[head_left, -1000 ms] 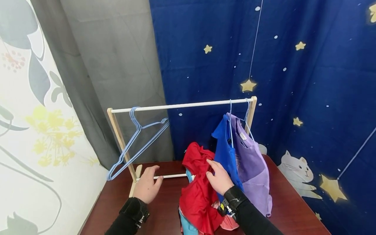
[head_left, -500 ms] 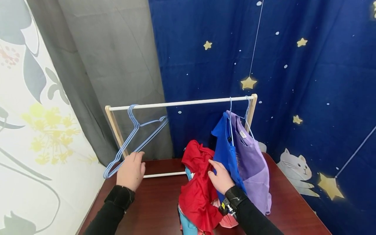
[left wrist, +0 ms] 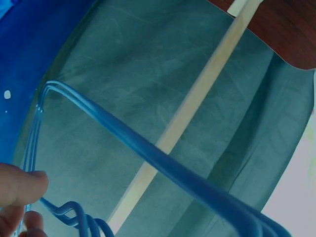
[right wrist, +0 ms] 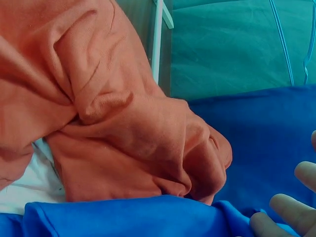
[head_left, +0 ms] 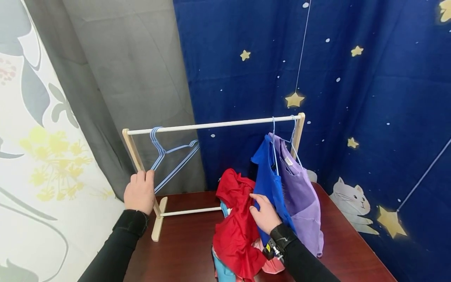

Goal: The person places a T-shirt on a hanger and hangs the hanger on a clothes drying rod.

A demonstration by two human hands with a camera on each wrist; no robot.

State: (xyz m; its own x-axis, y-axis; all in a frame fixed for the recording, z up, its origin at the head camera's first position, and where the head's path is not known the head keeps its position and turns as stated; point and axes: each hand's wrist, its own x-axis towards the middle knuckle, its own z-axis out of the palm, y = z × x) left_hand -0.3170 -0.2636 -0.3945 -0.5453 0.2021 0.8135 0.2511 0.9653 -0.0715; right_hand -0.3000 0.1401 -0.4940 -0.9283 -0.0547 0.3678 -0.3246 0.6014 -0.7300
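On the table [head_left: 183,252], the rack [head_left: 218,124] carries hangers [head_left: 160,149] left, garments [head_left: 297,192] right (a clothes pile [head_left: 237,231] lies between, lower); curtains [head_left: 232,86] hang behind.

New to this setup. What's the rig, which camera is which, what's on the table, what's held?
No machine here: a person works barehanded. The head view looks forward and down; the two wrist views look out from each wrist. On the table stands a clothes rack, and a red garment lies over light-blue cloth. A blue garment and a purple garment hang from the rack. The left hand pinches blue hangers; the right hand appears to hold nothing.
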